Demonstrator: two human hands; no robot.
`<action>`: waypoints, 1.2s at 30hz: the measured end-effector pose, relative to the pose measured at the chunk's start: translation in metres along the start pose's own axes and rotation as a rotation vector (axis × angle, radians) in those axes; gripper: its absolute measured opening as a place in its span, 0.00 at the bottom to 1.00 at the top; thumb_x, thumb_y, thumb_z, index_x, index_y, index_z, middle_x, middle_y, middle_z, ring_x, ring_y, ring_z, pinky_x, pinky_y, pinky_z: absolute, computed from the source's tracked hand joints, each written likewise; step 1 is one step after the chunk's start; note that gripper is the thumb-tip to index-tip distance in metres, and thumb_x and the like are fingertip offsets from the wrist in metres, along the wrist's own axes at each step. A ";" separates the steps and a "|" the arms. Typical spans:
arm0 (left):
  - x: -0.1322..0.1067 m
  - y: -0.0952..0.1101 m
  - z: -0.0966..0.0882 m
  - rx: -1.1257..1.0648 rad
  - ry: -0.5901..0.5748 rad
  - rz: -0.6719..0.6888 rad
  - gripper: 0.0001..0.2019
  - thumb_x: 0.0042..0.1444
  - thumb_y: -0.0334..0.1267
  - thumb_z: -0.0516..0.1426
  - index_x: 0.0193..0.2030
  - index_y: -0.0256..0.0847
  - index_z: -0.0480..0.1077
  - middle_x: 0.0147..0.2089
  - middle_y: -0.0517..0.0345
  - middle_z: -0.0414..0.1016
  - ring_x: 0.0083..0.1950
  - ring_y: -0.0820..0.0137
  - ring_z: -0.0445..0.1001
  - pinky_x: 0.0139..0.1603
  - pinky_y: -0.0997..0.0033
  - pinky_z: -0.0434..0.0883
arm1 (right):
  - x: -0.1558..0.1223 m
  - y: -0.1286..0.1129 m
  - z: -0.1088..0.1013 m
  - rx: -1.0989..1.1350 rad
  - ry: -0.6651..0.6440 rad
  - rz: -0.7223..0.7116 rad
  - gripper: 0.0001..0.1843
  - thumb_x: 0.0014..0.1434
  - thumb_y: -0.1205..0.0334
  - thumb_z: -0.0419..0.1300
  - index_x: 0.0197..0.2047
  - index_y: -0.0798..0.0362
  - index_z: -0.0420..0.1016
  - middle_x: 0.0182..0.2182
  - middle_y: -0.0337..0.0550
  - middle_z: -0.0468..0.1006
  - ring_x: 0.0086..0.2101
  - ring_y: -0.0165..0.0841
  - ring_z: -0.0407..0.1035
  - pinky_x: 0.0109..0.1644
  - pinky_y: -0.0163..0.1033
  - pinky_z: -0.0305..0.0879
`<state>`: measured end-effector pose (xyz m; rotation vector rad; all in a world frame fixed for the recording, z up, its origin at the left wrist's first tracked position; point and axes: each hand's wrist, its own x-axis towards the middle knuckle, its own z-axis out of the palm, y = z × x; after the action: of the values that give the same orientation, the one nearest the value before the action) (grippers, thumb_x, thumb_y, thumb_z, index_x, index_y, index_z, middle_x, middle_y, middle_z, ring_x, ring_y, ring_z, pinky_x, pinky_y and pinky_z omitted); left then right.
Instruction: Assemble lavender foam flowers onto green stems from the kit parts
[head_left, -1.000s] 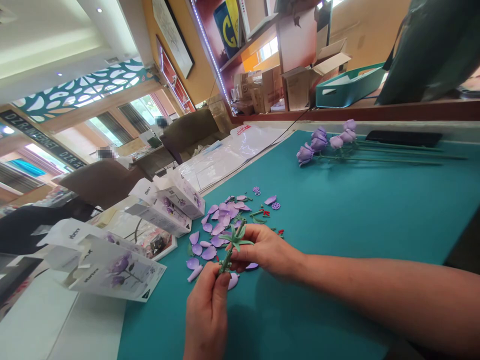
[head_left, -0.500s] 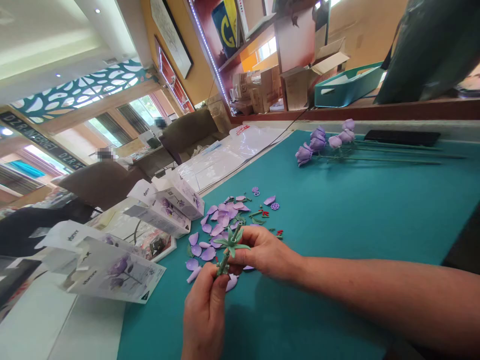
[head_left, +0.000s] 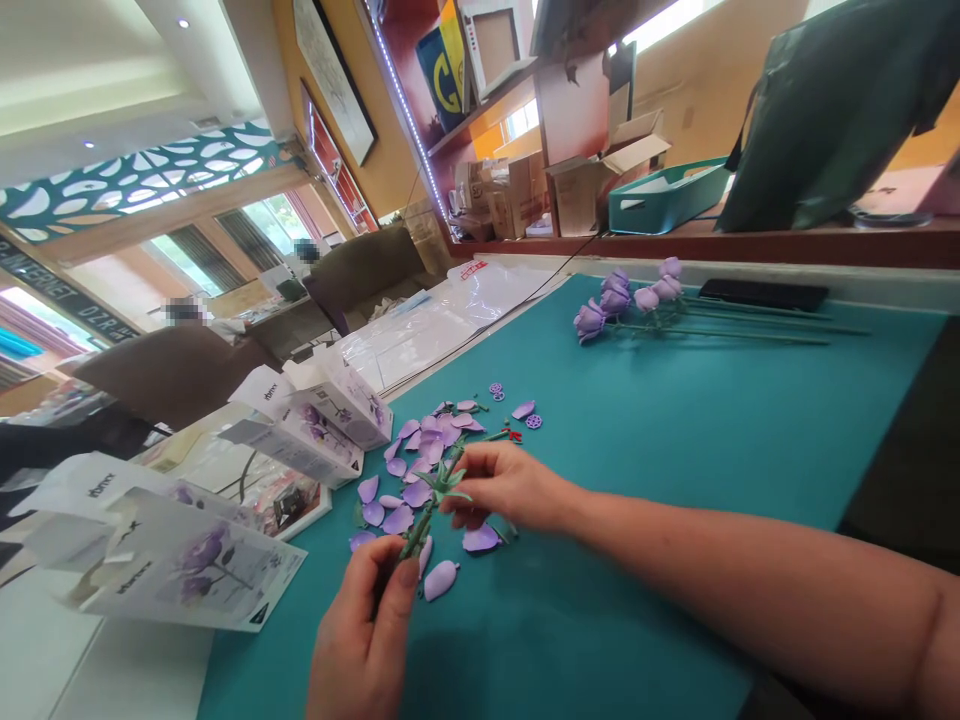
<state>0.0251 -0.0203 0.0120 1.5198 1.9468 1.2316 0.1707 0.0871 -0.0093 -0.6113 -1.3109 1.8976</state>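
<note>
Both my hands hold one green plastic flower stem (head_left: 421,520) over the teal mat (head_left: 675,440). My left hand (head_left: 360,630) pinches its lower end. My right hand (head_left: 502,488) grips the upper end, where green sepal leaves (head_left: 442,483) spread out. Loose purple petals (head_left: 420,450) lie scattered on the mat just beyond and beneath my hands, with small purple round pieces (head_left: 496,390) and tiny red and green parts (head_left: 511,434) near them.
Finished purple flowers (head_left: 622,295) on long green stems lie at the far side of the mat, beside a black phone (head_left: 761,294). Opened white boxes (head_left: 315,420) and clear plastic bags (head_left: 442,320) lie to the left. Shelves with cardboard boxes and a teal tray (head_left: 664,195) stand behind.
The view has shifted, so everything sits lower and further left in frame. My hands have drawn slightly apart along the stem, still holding it.
</note>
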 end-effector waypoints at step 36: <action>0.014 -0.014 -0.015 0.086 -0.219 -0.014 0.17 0.53 0.54 0.53 0.38 0.43 0.71 0.30 0.60 0.73 0.32 0.67 0.70 0.34 0.71 0.67 | 0.040 0.006 -0.096 -1.700 0.252 0.156 0.13 0.52 0.71 0.55 0.39 0.58 0.78 0.40 0.58 0.79 0.42 0.44 0.73 0.42 0.39 0.65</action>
<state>0.0013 -0.0140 0.0115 1.6057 1.8839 0.9425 0.2147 0.1730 -0.0491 -1.6519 -2.4950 0.2936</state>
